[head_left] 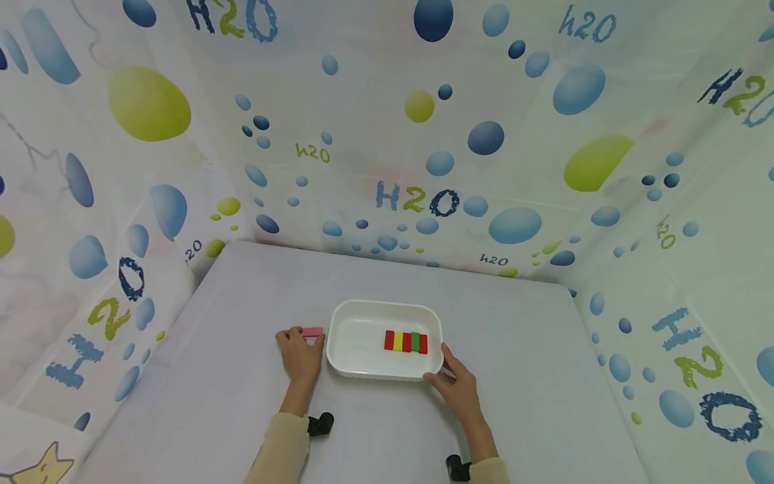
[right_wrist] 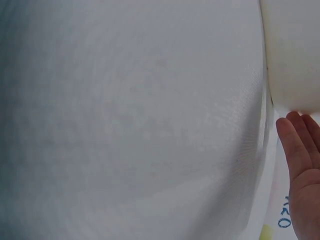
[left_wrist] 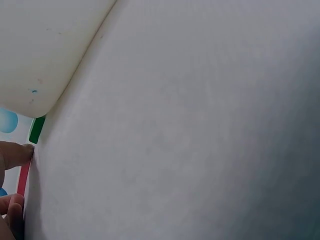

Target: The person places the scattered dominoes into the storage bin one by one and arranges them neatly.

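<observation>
A white rectangular tray (head_left: pixel 363 346) rests on the table, holding a row of red, yellow and green blocks (head_left: pixel 406 341) side by side toward its right end. To its left, my left hand (head_left: pixel 302 359) grips a pinkish-red block (head_left: pixel 312 331) by its ends, between thumb and fingers. The left wrist view shows this red block (left_wrist: pixel 23 179) edge-on, with a green block (left_wrist: pixel 37 130) by the tray's corner. My right hand (head_left: pixel 461 388) holds the tray's near right corner, thumb on the front side and fingers along the right wall; those fingers (right_wrist: pixel 295 145) look nearly straight in the right wrist view.
A white cloth covers the table (head_left: pixel 532 376). Behind and on both sides hangs a white curtain (head_left: pixel 363 101) printed with blue and green drops and "H2O" lettering. Black straps (head_left: pixel 320 423) sit at both wrists over light sleeves.
</observation>
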A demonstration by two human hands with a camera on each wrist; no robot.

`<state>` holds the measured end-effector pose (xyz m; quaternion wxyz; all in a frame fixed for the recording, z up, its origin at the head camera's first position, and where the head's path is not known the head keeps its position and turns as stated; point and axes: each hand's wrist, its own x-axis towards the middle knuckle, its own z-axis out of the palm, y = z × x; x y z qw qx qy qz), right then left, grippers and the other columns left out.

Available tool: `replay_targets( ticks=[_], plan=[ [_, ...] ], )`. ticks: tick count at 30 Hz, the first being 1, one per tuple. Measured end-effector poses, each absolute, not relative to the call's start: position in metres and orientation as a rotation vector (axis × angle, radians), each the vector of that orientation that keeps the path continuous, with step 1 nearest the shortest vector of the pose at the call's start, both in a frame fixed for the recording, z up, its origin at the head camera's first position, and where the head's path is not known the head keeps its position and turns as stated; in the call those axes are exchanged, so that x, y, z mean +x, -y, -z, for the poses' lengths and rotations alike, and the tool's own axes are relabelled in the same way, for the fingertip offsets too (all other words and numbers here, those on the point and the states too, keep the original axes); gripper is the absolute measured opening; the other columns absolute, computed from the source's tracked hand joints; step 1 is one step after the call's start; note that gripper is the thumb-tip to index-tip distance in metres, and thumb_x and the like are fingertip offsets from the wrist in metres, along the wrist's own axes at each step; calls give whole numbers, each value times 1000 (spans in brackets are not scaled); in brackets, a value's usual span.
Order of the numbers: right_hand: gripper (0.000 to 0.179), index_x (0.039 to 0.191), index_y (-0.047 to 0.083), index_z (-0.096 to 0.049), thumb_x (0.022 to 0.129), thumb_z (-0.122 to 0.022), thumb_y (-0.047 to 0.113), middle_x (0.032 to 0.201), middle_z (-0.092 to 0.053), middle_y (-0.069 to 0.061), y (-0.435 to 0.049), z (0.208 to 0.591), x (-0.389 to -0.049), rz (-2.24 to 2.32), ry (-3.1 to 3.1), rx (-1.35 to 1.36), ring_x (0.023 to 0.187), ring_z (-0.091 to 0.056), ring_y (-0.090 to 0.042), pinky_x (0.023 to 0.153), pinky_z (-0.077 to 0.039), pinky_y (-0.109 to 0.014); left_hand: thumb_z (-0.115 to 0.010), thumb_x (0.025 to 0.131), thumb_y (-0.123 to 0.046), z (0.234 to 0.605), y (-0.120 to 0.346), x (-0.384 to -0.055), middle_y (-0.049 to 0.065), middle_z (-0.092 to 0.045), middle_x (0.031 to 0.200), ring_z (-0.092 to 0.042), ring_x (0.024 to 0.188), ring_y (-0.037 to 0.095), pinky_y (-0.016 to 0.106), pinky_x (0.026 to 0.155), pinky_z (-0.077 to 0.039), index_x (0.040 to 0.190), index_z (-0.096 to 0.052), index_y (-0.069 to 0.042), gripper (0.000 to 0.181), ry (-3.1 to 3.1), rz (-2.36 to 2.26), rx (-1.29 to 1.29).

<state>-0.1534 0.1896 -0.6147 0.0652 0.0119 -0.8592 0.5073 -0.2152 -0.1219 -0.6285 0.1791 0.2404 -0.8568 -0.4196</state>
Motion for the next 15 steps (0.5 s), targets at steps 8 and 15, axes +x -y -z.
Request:
replay_targets(
  ticks=[8,15],
  plan=[
    [78,148,13,-44,80,-80,25,143,-54,-12,-188,611,-153,-1556,2602,21,122,-59,-32,91,-52,-38,-75,81,-17,630,124,-213,26,-44,116,-55,93,38,47,80,-48,117,-57,12,49,2410,1198,651],
    [78,148,12,-43,80,-80,24,143,-54,-13,-188,611,-153,-1552,2604,22,122,-59,-32,92,-52,-37,-75,73,-10,630,131,-213,22,-50,105,-55,89,36,45,77,-43,115,-60,9,48,2353,1285,638]
  ],
)
